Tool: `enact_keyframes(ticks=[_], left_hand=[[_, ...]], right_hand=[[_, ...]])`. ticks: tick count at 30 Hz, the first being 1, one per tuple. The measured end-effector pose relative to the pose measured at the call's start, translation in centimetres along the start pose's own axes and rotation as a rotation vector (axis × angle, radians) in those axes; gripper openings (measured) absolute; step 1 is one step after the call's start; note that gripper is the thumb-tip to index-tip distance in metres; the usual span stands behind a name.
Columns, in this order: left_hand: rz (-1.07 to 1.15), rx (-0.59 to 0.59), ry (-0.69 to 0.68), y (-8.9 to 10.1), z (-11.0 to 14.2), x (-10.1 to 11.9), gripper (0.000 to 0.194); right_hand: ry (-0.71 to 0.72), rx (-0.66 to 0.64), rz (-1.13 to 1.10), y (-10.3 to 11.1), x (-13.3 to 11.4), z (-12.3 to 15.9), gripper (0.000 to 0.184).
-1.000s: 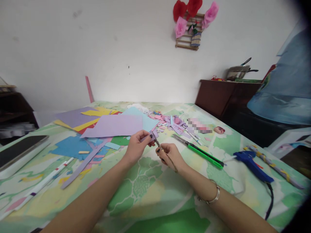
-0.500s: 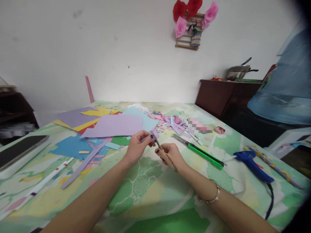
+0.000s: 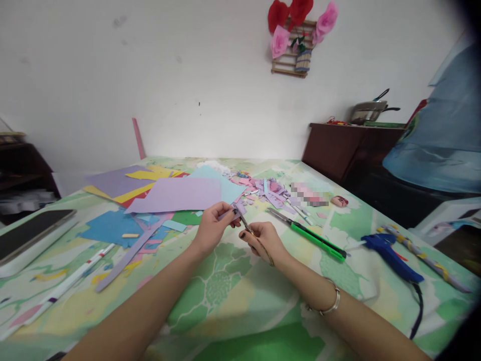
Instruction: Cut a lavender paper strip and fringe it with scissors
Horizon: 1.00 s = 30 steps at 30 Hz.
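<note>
My right hand (image 3: 265, 243) is closed round the handles of a pair of scissors (image 3: 244, 220), whose blades point up and to the left. Between thumb and fingers, my left hand (image 3: 216, 225) pinches a small piece of purple paper (image 3: 236, 208). The scissor blades lie against that paper; whether they are cutting it cannot be made out. Behind my left hand rests a large sheet of light purple paper (image 3: 176, 194), partly over a light blue sheet (image 3: 231, 190). Paper scraps (image 3: 274, 190) are heaped beyond the scissors.
To the right lie a green utility knife (image 3: 317, 240) with its blade out and a blue glue gun (image 3: 393, 256) with a black cord. At left are a phone (image 3: 33, 233), a long purple paper strip (image 3: 130, 258) and blue paper (image 3: 108, 228). A wall stands behind the table.
Both hands stay in nearly the same place, with the scissors still at the purple paper. Only a very slight shift of the fingers shows.
</note>
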<state>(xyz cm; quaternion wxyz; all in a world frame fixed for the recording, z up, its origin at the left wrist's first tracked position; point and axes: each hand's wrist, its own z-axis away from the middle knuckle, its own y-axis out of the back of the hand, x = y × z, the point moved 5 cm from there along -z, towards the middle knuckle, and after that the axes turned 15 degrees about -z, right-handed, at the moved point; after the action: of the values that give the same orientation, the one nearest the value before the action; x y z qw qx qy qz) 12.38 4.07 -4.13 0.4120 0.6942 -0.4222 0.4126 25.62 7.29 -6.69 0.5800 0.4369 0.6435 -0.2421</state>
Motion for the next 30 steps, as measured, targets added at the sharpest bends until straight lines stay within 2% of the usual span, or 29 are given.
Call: enact_keyframes(ticks=[9, 22, 30], left_hand=[[0.124, -0.040, 0.002, -0.24, 0.03, -0.47, 0.014], [0.066, -0.042, 0.015, -0.22, 0.18, -0.17, 0.016], [0.067, -0.041, 0.019, -0.29, 0.23, -0.03, 0.016]], right_hand=[[0.000, 0.004, 0.000, 0.00, -0.04, 0.03, 0.046], [0.033, -0.001, 0.024, 0.03, 0.07, -0.02, 0.050], [0.000, 0.004, 0.007, 0.08, -0.03, 0.04, 0.050]])
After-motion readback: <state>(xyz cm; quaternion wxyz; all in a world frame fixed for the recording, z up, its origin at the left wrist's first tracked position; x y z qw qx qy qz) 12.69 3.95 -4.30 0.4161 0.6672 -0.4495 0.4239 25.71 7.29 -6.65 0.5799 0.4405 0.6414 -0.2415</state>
